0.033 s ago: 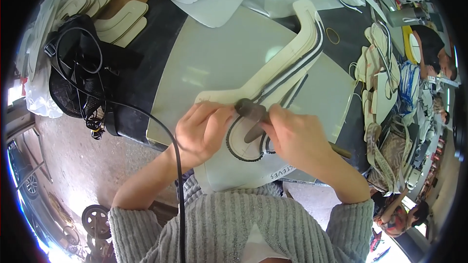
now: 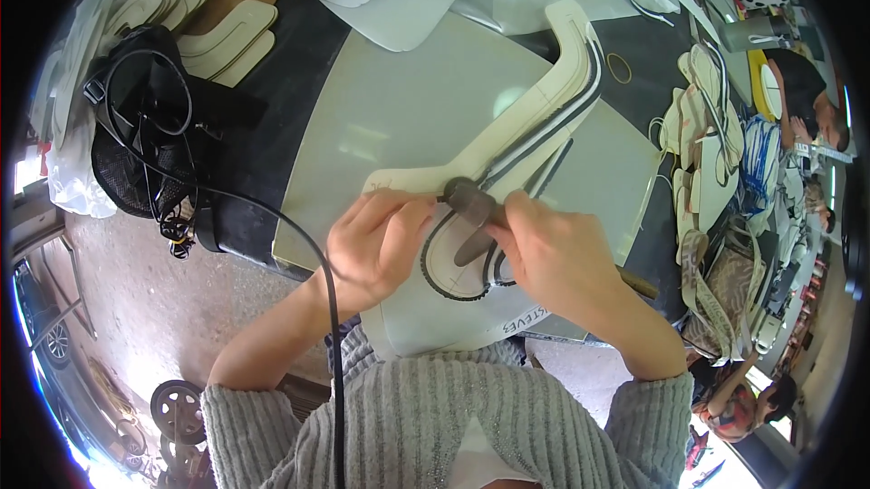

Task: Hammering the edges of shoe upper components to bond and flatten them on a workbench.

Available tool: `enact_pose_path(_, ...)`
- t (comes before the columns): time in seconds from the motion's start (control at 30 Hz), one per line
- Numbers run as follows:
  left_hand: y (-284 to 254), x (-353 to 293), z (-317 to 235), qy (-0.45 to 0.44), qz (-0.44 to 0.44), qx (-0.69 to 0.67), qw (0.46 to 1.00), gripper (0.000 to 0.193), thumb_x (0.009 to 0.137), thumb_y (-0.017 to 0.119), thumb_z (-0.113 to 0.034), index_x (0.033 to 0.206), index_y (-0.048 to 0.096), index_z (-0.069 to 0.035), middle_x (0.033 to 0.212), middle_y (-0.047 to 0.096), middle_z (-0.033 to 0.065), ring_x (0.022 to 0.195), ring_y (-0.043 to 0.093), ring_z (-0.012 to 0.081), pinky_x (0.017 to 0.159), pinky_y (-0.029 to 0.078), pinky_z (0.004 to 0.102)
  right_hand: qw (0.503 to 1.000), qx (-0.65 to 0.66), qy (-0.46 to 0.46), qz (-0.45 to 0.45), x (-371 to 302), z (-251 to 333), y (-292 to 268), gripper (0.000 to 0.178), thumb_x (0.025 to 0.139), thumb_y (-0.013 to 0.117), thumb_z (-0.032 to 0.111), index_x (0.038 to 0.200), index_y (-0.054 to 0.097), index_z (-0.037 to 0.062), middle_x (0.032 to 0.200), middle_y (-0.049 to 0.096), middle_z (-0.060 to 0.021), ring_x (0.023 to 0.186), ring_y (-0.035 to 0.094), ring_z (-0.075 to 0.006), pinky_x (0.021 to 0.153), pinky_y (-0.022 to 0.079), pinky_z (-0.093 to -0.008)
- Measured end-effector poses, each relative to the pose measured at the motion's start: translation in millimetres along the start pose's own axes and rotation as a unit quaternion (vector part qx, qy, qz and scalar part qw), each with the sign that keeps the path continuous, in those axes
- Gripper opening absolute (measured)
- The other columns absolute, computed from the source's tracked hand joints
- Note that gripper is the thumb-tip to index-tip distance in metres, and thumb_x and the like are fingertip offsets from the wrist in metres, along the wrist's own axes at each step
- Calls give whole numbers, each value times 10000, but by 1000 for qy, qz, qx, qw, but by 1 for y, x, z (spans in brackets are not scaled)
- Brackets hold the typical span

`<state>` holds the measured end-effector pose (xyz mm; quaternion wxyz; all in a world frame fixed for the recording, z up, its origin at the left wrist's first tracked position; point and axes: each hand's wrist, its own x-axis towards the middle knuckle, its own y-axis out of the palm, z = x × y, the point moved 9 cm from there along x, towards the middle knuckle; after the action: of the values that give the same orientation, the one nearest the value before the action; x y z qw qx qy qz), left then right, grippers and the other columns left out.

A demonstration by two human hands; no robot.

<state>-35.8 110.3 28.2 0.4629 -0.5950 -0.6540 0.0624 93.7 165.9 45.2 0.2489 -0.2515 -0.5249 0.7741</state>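
My right hand (image 2: 553,240) is closed round the handle of a hammer (image 2: 639,281). The hammer's dark round head (image 2: 471,203) lies over the edge of a curved, black-trimmed cream piece (image 2: 449,258). Close beside the head, my left hand (image 2: 381,240) is closed in a pinch at that piece's edge; its fingertips partly hide what they grip. Beyond my hands, a long bent cream strip (image 2: 507,135) with black and white edging reaches to the upper right. All of this rests on a pale, glossy board (image 2: 408,81).
A black cable (image 2: 308,244) crosses in front of my left forearm. Left stand a black mesh bag (image 2: 136,158) and stacked cream cutouts (image 2: 227,40). White sheets (image 2: 408,0) lie at the far side. More cut pieces (image 2: 707,135) fill the right, where other people work.
The hammer head has shifted slightly to the right and up, with my right hand moving a little. My left hand and the piece look the same.
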Motion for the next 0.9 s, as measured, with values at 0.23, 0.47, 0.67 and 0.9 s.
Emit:
enact_pose_path(0.23, -10, -1, 14, -62, -3, -18, 998, 315, 750, 741, 84, 1028, 607, 18, 959, 699, 105, 788, 671, 281, 672, 557, 349, 1000, -11, 27, 6, 0, -8, 10, 297, 954, 634, 251, 803, 486, 42, 565, 550, -53, 459, 587, -237, 409, 438, -355)
enact_pose_path(0.47, -9, 4, 12, -47, 13, -7, 999, 340, 737, 757, 59, 1037, 608, -2, 914, 684, 94, 811, 656, 291, 684, 548, 364, 998, 15, 59, -29, 0, -25, 2, 313, 960, 625, 251, 788, 477, 37, 568, 556, -73, 447, 572, -255, 404, 427, -364)
enact_pose_path(0.67, 9, 22, 9, -32, 52, 6, 998, 378, 751, 728, 31, 1087, 562, -19, 846, 632, 87, 792, 630, 275, 673, 526, 371, 998, 7, 63, -22, 2, -23, 3, 311, 971, 612, 246, 788, 478, 33, 566, 558, -79, 447, 571, -264, 408, 426, -370)
enact_pose_path(0.9, 11, 18, 18, -80, 17, 15, 997, 416, 742, 776, 25, 1089, 551, -13, 826, 633, 80, 705, 622, 244, 602, 521, 355, 998, 2, 60, -31, 0, -24, 3, 311, 979, 600, 245, 788, 484, 27, 560, 563, -81, 456, 578, -264, 412, 425, -371)
